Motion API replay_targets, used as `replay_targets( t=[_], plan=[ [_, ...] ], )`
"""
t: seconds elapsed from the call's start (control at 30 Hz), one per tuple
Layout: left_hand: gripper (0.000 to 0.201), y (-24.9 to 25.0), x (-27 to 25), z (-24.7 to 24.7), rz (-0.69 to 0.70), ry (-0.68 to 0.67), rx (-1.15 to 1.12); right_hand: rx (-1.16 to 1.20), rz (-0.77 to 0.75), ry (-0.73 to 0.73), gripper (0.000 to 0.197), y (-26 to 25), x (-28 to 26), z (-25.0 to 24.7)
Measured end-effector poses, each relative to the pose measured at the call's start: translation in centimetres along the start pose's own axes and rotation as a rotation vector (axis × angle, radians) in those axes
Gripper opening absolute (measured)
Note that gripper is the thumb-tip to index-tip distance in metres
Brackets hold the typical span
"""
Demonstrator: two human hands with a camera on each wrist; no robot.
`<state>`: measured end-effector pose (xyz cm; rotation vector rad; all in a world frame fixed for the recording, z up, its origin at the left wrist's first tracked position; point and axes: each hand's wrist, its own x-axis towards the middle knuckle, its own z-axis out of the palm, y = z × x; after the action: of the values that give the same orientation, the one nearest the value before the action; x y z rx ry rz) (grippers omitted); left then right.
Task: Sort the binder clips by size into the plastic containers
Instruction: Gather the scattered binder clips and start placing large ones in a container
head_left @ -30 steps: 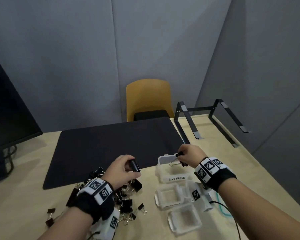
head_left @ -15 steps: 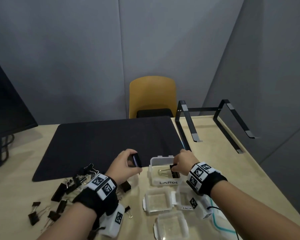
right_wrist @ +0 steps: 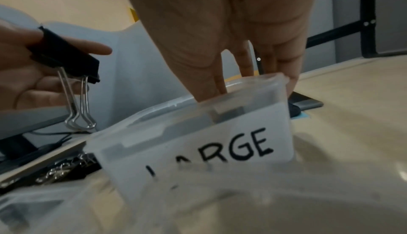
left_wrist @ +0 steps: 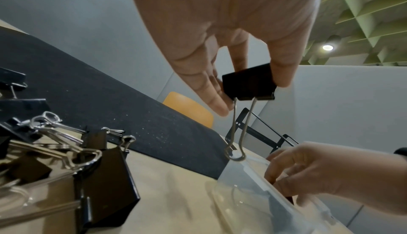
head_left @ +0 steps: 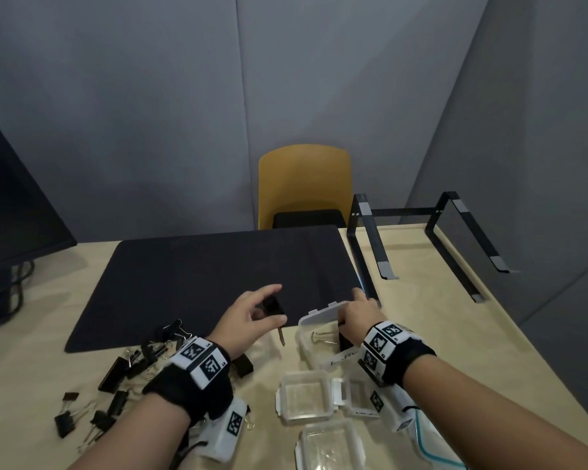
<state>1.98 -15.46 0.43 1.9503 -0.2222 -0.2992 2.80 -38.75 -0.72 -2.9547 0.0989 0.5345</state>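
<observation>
My left hand (head_left: 274, 308) hangs just left of the container marked LARGE (head_left: 311, 317), over the mat's near edge. Its thumb and fingers pinch a large black binder clip (left_wrist: 249, 82) by the body, and the wire handles dangle downward. My right hand (head_left: 345, 320) is over the LARGE container (right_wrist: 198, 142). Its thumb and forefinger reach inside and pinch the black body of a second large clip (head_left: 345, 342), whose handles lie on the bottom. Another finger of that hand stays outside the rim. A pile of black clips of mixed sizes (head_left: 143, 354) lies at the left.
Two open clear containers (head_left: 304, 398) (head_left: 330, 446) sit in front of the LARGE one, and a third (head_left: 353, 391) is partly hidden by my right wrist. A black mat (head_left: 218, 276) lies beyond. There is a laptop stand (head_left: 421, 245) at the right, a monitor (head_left: 14, 215) at the left and a yellow chair (head_left: 302, 184) behind.
My right hand has lowered its clip from the container's rim down inside it. My left hand has carried its clip forward and to the right, nearer the LARGE container.
</observation>
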Motion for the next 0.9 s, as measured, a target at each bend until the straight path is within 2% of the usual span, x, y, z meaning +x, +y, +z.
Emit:
replay_targets(
  t=[0.17,0.33,0.5,0.63,0.9],
  plan=[
    [0.037,0.9,0.1,1.1,-0.002,0.021,-0.023,0.028,-0.04,-0.058,0.024,0.8,0.0,-0.1],
    [0.035,1.1,0.6,2.3,0.026,-0.039,-0.044,0.08,-0.088,-0.038,0.024,1.2,-0.5,-0.3],
    [0.038,0.5,1.5,3.5,0.043,-0.107,0.128,0.029,-0.052,-0.127,0.032,0.8,-0.9,0.6],
    [0.04,0.1,1.9,4.2,0.069,-0.152,0.344,0.016,-0.04,-0.127,0.032,0.8,-0.7,1.0],
    [0.045,-0.3,2.1,4.9,0.086,-0.173,0.546,0.118,-0.044,-0.107,0.039,1.7,-0.9,0.8]
  ],
)
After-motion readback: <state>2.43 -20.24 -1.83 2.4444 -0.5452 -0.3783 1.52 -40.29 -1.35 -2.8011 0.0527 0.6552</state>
